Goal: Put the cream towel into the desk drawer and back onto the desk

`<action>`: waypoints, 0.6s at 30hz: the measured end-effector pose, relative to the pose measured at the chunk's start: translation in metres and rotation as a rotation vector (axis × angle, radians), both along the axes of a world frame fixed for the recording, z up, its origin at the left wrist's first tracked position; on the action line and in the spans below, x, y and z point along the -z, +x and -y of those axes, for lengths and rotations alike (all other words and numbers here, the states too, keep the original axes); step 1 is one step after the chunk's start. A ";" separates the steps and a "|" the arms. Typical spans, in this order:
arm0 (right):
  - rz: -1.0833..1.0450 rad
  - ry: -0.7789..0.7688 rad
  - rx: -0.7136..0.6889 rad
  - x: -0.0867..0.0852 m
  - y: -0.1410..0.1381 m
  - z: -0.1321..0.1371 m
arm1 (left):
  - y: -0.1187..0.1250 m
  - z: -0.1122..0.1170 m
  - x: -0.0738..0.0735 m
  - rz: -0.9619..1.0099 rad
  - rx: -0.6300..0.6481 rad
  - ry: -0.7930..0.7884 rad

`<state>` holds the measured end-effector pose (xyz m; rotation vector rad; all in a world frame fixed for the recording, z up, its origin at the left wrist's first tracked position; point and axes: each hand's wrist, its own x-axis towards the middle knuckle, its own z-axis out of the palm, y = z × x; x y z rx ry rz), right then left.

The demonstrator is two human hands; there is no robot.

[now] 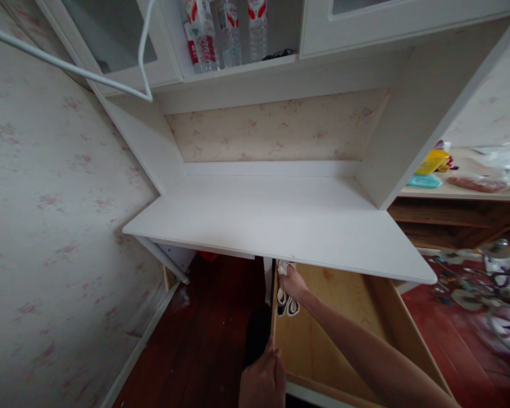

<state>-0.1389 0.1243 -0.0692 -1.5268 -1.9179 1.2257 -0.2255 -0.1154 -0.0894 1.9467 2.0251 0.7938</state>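
A wooden drawer (335, 334) is pulled out from under the white desk (263, 209). My left hand (263, 377) is closed on the drawer's left side wall, close to its front corner. Inside, at the back left, my right hand (294, 283) reaches in with its fingers closed on a pale rolled cloth (285, 265). Just below that hand, more rolled cloth (288, 307), pale with dark patches, lies against the left wall. Whether the rolls are one piece, I cannot tell.
Plastic bottles (231, 37) stand on the shelf above the desk. A white bent rod (80, 71) juts in at upper left. To the right are a low wooden shelf unit (442, 215) with bags and a yellow item (432, 162), and a chandelier-like object (501, 289) on the red floor.
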 end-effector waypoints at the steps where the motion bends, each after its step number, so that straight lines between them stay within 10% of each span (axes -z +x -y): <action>1: 0.065 0.044 -0.023 0.000 0.002 0.002 | 0.000 0.000 -0.002 0.003 0.018 -0.008; 11: 0.313 0.416 -0.464 -0.018 0.017 0.043 | -0.001 0.001 -0.022 0.226 -0.057 -0.143; 18: 0.359 0.408 -0.749 -0.022 0.029 0.080 | 0.005 0.005 -0.034 0.617 -0.283 -0.180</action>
